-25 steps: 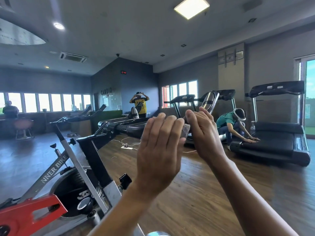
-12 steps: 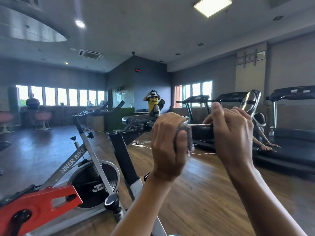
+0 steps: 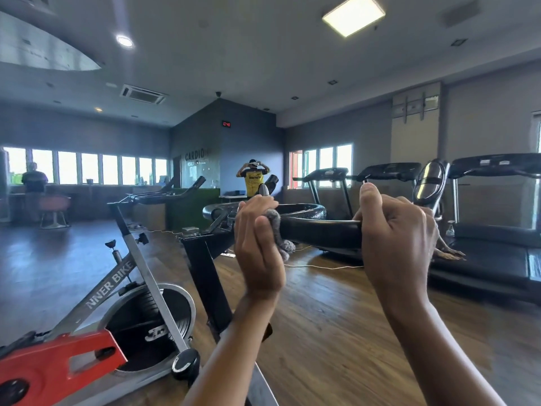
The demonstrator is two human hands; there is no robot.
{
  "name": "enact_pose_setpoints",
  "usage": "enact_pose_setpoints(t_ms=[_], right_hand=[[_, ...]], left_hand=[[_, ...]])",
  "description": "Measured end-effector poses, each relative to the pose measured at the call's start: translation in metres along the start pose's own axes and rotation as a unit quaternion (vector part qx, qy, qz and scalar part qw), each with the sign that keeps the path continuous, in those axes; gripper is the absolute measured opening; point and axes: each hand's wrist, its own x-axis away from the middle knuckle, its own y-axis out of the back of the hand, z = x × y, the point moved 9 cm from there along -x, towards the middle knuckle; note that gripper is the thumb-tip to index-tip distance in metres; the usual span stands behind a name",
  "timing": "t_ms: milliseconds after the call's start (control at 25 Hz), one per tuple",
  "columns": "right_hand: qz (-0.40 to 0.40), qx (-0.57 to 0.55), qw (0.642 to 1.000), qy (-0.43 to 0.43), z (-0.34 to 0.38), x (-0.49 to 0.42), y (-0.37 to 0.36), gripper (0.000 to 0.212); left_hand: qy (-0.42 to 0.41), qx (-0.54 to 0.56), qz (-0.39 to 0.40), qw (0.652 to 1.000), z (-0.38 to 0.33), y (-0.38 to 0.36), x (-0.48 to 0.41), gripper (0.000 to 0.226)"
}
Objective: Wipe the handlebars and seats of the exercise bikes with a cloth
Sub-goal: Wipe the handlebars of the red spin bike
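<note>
Dim interior, window glare, wide-angle distortion

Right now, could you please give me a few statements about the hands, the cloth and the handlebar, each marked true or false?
1. The left hand presses a grey cloth against the black handlebar. True.
2. The right hand hangs free of the bar. False: it grips the handlebar.
3. The cloth is bright red. False: it is grey.
4. Treadmills stand on the right of the room. True.
5. The floor is carpeted. False: it looks like wood planks.

Head cam, fwd, close on handlebar (image 3: 319, 228)
</note>
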Motion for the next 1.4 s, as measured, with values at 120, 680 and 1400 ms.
enact_pose_setpoints(t_ms=[120, 680, 1400], right_hand=[[-0.019, -0.003, 1.0, 0.006, 0.001, 0.001, 0.003, 0.061], [-0.008, 0.001, 1.0, 0.008, -0.004, 0.0, -0.002, 0.058], [0.144, -0.034, 0.969, 0.198, -0.047, -0.016, 0.01, 0.052]], left_hand=[[0.003, 0.017, 0.002, 1.0, -0.007, 0.0, -0.001, 0.054], [-0.004, 0.041, 0.055, 0.998, -0.033, -0.008, 0.007, 0.049], [-0.03, -0.148, 0.045, 0.987, -0.106, -0.032, 0.028, 0.049]])
